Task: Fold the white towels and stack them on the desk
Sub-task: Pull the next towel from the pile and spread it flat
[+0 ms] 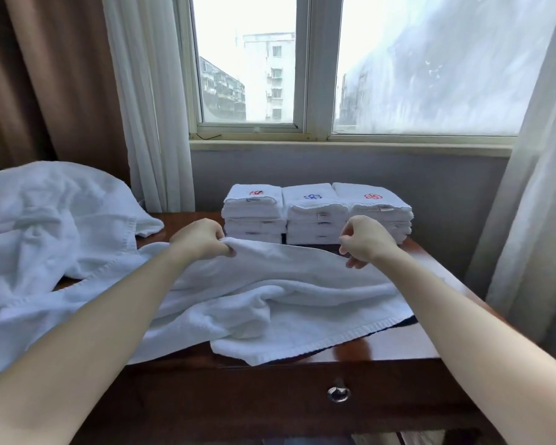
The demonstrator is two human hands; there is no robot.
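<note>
A large white towel [270, 300] lies rumpled across the dark wooden desk [398, 345]. Its far edge is lifted off the desk. My left hand [203, 239] grips that edge at the left, and my right hand [363, 240] pinches it at the right. Behind my hands, three stacks of folded white towels [315, 216] stand side by side at the back of the desk. Small red and blue emblems show on their tops.
A heap of unfolded white towels [45, 226] covers the desk's left side. A window [334, 75] with white curtains [151, 101] is behind the desk. A drawer with a metal pull [338, 393] faces me below the front edge.
</note>
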